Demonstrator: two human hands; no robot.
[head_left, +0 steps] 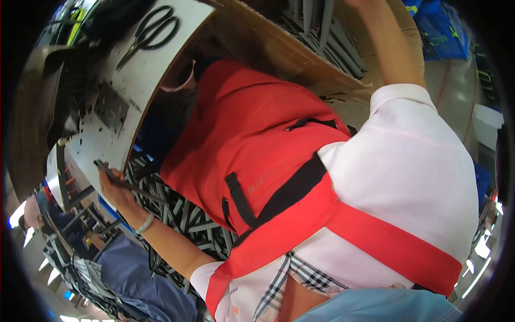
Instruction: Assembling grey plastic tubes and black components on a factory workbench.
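One dark grey strip (138, 188), long and thin, is in the person's left hand (116, 192), whose fingers are closed around it at the near edge of the surface on the left. The strip slants, its other end reaching rightward over a heap of grey strips (199, 225), too many to count. One pale band (145, 223) circles the left wrist. The single right hand (363, 4) is mostly cut off at the far edge, beside one open cardboard box (257, 40); whether it is open or gripping anything, I cannot tell. Many more grey strips (338, 51) stand and lie in that box, overlapping beyond counting. On the white surface (185, 27) are one pair of black-handled scissors (140, 42), toward the far side, and one flat dark plate (111, 110), nearer, with small dark scraps around it. The person wears one red apron (252, 123) over a white shirt (413, 145). Blue crates (442, 32) sit far right.
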